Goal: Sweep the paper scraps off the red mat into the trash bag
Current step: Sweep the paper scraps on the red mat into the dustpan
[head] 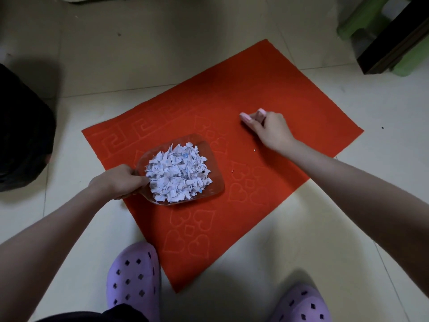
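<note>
Left hand grips handle end of clear plastic scoop, fingers wrapped around it. Scoop sits low over red mat, heaped with paper scraps. Right hand over mat's middle, fingers curled, tips pointing down at mat; cannot tell if it pinches anything. Two tiny stray bits lie on mat near right wrist. Black trash bag on tile floor, left of mat. Purple slippers at mat's near edge.
</note>
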Demonstrator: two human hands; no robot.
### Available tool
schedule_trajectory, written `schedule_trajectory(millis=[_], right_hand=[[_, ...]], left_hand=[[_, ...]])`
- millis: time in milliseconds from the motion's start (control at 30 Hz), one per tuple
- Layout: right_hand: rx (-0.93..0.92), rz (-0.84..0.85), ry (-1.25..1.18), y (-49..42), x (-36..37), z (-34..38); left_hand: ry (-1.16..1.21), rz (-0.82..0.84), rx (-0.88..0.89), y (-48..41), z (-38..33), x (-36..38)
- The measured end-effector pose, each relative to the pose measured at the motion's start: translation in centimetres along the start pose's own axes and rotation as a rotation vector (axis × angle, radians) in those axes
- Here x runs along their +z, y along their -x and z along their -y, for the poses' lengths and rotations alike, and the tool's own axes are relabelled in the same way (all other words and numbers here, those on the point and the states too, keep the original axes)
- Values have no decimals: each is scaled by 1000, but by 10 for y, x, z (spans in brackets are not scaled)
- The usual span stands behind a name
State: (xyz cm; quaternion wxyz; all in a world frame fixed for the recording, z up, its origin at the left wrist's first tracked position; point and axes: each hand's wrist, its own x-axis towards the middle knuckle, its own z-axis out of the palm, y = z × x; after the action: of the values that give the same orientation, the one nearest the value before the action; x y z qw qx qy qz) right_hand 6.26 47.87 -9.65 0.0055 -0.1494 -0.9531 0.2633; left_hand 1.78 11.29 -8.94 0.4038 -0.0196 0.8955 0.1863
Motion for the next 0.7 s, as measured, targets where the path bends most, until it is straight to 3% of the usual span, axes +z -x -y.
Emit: schedule_trajectory(millis=[167,267,367,533,700], right_hand=[[-103,74,-229,53,12,30],[-69,-162,-374,54,2,26],[26,-315,-299,43,-22,8],[165,-192,-128,43,-2,-10],[-32,-49,-363,88,31,41]], left_hand=[[8,3,-3,1,2,2],[4,9,1,0,2,1],[0,12,8,0,2,1],[-13,11,20,-1,3,0],[5,-4,23,-1,2,3]])
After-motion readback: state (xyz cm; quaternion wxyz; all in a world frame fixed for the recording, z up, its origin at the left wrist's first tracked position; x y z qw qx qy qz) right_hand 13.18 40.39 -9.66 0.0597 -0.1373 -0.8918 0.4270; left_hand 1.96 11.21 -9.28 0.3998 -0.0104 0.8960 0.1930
